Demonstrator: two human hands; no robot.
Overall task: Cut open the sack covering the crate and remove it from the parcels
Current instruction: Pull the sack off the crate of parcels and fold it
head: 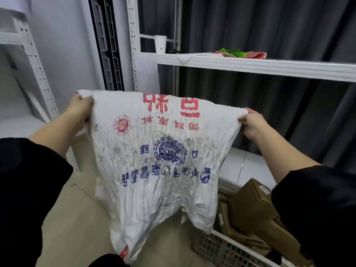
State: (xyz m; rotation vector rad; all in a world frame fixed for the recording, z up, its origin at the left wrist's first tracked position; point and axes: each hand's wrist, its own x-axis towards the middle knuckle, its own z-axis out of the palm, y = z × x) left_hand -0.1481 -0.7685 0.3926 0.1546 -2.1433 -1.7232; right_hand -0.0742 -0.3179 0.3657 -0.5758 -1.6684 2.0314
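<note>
Up at mid-frame, the left hand (81, 108) grips one top corner of the crumpled white woven sack with red and blue print (154, 160), and the right hand (251, 123) pinches the opposite corner, so the sack hangs spread between them in the centre of the frame. At lower right, partly behind the sack's hanging edge, sits the grey perforated plastic crate (217, 247) holding brown cardboard parcels (254, 209). Across the upper right runs a white metal shelf (250, 65) bearing a white paper cup (160, 44).
</note>
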